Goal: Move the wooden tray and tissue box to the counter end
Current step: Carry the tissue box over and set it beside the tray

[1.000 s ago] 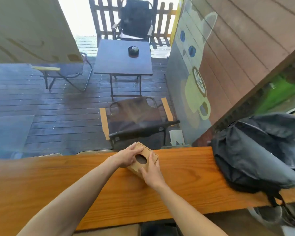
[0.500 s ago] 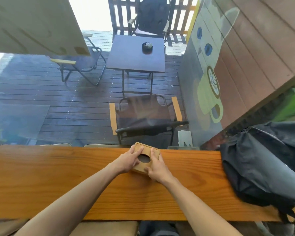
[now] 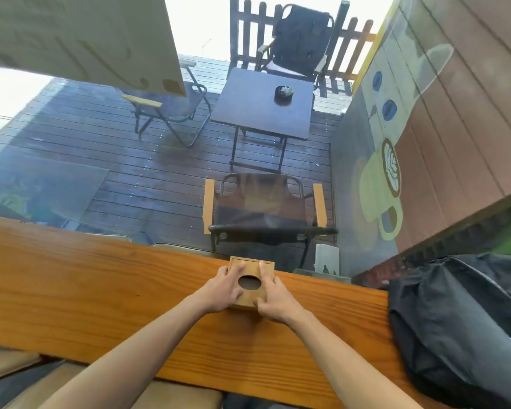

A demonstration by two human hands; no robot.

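A small wooden tissue box (image 3: 250, 297) with an oval hole in its top rests on the long wooden counter (image 3: 101, 290), close to the far edge by the window. My left hand (image 3: 224, 288) grips its left side and my right hand (image 3: 273, 299) grips its right side, fingers lying over the top. The box sits square to the counter edge. No tissue shows in the hole. I see no wooden tray.
A dark backpack (image 3: 460, 326) lies on the counter to the right of the box. Behind the glass is a deck with a folding chair (image 3: 263, 208) and a small dark table (image 3: 263, 104). Cushioned seats (image 3: 9, 364) sit below the counter's near edge.
Held in both hands, the box has turned from a tilted, skewed pose to flat and square on the counter, nearer the far edge. The view has shifted downward and left.
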